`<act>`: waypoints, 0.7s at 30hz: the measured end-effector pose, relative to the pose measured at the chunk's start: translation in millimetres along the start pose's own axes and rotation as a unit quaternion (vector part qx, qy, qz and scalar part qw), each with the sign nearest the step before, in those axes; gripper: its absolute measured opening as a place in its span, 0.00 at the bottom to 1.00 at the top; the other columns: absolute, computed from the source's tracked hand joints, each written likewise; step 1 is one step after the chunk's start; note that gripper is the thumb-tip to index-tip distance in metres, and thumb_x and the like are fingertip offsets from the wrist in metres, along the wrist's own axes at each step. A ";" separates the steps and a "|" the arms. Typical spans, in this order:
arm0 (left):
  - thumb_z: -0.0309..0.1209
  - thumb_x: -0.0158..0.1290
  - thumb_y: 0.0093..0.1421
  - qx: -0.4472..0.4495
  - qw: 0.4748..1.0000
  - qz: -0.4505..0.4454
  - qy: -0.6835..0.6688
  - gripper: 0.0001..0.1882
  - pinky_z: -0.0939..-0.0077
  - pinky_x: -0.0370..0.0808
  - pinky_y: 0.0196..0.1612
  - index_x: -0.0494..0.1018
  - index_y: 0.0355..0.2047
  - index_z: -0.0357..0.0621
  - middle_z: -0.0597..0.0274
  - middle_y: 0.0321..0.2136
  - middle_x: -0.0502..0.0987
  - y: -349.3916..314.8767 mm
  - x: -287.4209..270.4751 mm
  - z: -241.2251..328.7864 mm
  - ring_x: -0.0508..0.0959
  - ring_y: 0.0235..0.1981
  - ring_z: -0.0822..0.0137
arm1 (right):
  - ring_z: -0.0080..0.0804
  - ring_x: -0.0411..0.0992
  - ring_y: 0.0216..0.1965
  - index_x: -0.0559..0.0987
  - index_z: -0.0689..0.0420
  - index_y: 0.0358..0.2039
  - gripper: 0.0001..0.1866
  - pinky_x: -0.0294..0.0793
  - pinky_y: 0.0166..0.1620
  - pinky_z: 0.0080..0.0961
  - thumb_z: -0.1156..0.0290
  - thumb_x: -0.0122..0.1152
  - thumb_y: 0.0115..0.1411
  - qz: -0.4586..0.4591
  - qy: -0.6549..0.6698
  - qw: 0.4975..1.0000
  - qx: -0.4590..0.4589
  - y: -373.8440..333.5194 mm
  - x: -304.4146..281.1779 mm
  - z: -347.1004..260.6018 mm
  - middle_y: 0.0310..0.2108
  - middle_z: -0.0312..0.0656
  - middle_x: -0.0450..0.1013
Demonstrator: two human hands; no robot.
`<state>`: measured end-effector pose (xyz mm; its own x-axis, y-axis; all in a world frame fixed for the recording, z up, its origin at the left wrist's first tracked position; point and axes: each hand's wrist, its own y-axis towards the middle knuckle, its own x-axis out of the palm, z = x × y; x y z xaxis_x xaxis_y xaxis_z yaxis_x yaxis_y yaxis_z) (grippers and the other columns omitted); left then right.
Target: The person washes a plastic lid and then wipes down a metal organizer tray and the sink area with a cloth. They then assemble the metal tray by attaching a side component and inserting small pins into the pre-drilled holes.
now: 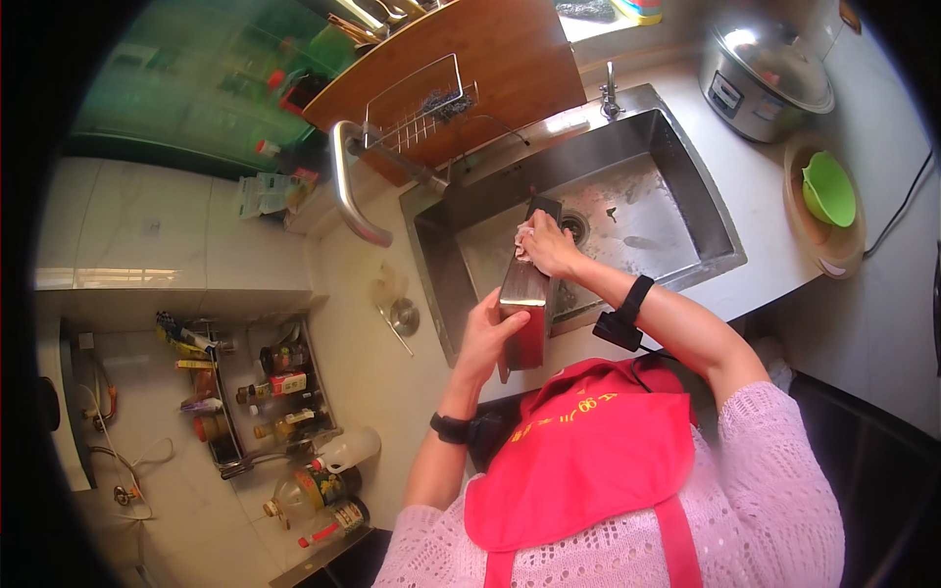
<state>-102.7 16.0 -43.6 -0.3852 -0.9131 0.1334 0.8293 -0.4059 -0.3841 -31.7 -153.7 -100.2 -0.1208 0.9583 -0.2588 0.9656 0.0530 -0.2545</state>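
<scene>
A long, narrow metal box (525, 286) with dark, shiny sides lies tilted across the near edge of the steel sink (637, 181). Its far end reaches toward the drain. My left hand (487, 338) grips the near end, with the thumb over its side. Farther along, my right hand (552, 247) presses a pale, crumpled cloth (522, 243) onto the box. The fingers of that hand hide part of the cloth. What the box belongs to, I cannot tell.
A curved faucet (355, 186) stands left of the sink, near a wire rack (417, 122). A small metal strainer (403, 316) lies on the left counter. At the right are a rice cooker (769, 83) and a green bowl (829, 189). Several bottles (309, 495) stand lower left.
</scene>
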 end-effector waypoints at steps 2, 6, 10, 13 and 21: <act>0.21 0.55 0.57 0.021 1.000 -0.003 -0.009 0.18 0.81 0.70 0.44 0.69 0.49 0.37 0.66 0.37 0.77 1.0 -3.3 -1.6 0.73 0.38 0.77 | 0.46 0.59 0.57 0.74 0.62 0.41 0.17 0.57 0.57 0.60 0.62 0.46 0.61 -0.062 -0.237 0.968 -0.050 -6.1 3.9 -7.1 0.55 0.50 0.59; 0.21 0.55 0.57 0.019 1.000 0.022 -0.005 0.20 0.80 0.70 0.45 0.69 0.51 0.37 0.66 0.39 0.77 1.7 -10.3 -11.6 0.74 0.39 0.77 | 0.52 0.46 0.68 0.56 0.67 0.60 0.29 0.46 0.64 0.57 0.58 0.37 0.66 -0.108 -0.171 0.971 -0.126 -47.0 26.9 -13.6 0.63 0.57 0.51; 0.22 0.56 0.55 0.012 1.000 0.016 0.018 0.23 0.78 0.73 0.46 0.68 0.52 0.37 0.62 0.42 0.77 -8.7 -18.2 -11.8 0.76 0.42 0.71 | 0.51 0.44 0.69 0.48 0.66 0.64 0.33 0.43 0.66 0.54 0.57 0.36 0.67 -0.114 -0.160 0.970 -0.141 -59.5 27.7 -17.0 0.65 0.57 0.50; 0.27 0.57 0.55 -0.023 1.000 -0.003 -0.013 0.25 0.84 0.75 0.33 0.68 0.54 0.38 0.64 0.40 0.77 -33.0 -28.9 -5.6 0.76 0.37 0.76 | 0.48 0.45 0.69 0.55 0.63 0.62 0.30 0.44 0.65 0.59 0.58 0.38 0.65 -0.065 -0.191 0.974 -0.097 -31.1 19.2 -5.2 0.64 0.55 0.52; 0.30 0.56 0.57 -0.047 0.998 -0.008 -0.043 0.22 0.81 0.71 0.12 0.68 0.50 0.35 0.60 0.31 0.77 -70.5 -57.7 3.6 0.75 0.17 0.71 | 0.39 0.69 0.50 0.65 0.55 0.51 0.17 0.56 0.58 0.54 0.63 0.45 0.64 0.002 0.023 0.997 0.076 88.1 -9.6 90.4 0.41 0.37 0.74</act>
<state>-137.5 97.2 -20.9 -0.3595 -0.9077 0.2166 0.7795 -0.4197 -0.4650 33.7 -183.6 -204.4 -0.1030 0.9707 -0.2171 0.9192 0.0095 -0.3936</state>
